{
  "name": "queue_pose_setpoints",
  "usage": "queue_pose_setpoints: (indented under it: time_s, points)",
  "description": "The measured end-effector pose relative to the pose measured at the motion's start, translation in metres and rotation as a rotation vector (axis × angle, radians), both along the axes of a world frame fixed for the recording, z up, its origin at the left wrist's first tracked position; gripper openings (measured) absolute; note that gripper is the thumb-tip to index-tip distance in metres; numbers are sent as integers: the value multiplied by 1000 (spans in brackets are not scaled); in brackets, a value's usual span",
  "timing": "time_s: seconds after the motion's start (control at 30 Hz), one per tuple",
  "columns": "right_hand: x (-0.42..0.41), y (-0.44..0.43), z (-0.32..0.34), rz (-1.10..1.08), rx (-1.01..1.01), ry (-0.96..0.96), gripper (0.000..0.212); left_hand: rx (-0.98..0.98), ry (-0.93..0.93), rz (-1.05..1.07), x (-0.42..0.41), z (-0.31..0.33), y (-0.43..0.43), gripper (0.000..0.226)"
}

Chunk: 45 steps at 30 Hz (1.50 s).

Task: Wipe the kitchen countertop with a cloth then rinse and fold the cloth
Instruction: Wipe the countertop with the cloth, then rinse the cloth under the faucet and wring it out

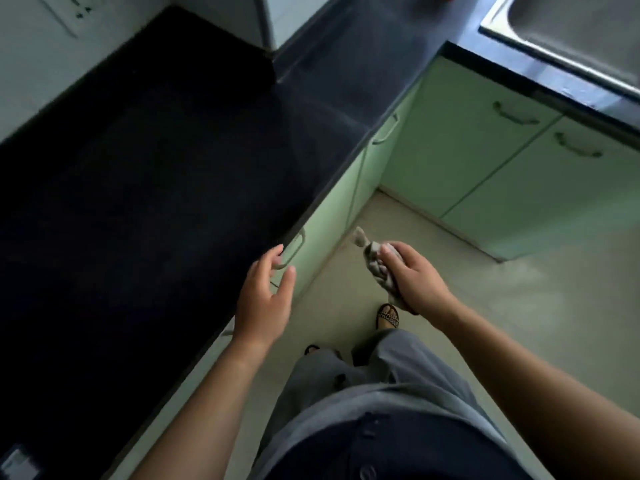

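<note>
A dark countertop [156, 168] is seen on the left side, and it bends round the corner toward a shiny metal sink [571, 36] at the top right. Light green cabinets [485, 150] are set under the countertop, and a pale floor [502, 323] is seen below them. A grey cloth [374, 268] is held in the right hand [415, 280]. The cloth is scrunched up into a bunch, and it is gripped with the fingers and thumb curled round it. One end of the cloth sticks out past the thumb, and the other end hangs down under the hand. The cloth is held up in the air over the floor, well apart from the sink and a little way off the edge of the countertop. The left hand [265, 303] is held out over the front edge of the countertop, near a cabinet handle [294, 249]. Its fingers [275, 254] are loose and a little spread, and nothing is held in them. It cannot be told if the countertop is touched by this hand. A white wall socket [74, 12] is seen at the top left. Grey trousers [381, 375] and a patterned sandal [388, 317] are seen at the bottom.
</note>
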State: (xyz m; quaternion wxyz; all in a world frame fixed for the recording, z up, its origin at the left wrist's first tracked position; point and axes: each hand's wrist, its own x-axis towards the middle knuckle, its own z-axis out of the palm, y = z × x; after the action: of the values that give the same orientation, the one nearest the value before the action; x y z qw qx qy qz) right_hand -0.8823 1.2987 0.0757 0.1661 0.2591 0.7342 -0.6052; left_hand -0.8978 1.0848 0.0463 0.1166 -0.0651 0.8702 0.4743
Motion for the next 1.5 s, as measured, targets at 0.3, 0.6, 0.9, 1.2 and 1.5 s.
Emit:
queue_pose_setpoints:
  time_s: [0.3,0.6,0.9,1.2,1.5]
  points:
    - [70,97,8,-362,-78,35,22,91,-109,-399,1,17,107,35]
    - [123,254,-3,-680,-59,118,21,82,-159,-611,-14,11,291,25]
    - [132,391,6,-946,-53,166,22,105,-146,-746,-43,16,455,23]
    - [8,509,-2,-1018,-47,220,22,82,-77,-801,-164,17,573,16]
    - [-118,592,1,-1083,-112,290,22,50,-43,-944,-298,27,685,25]
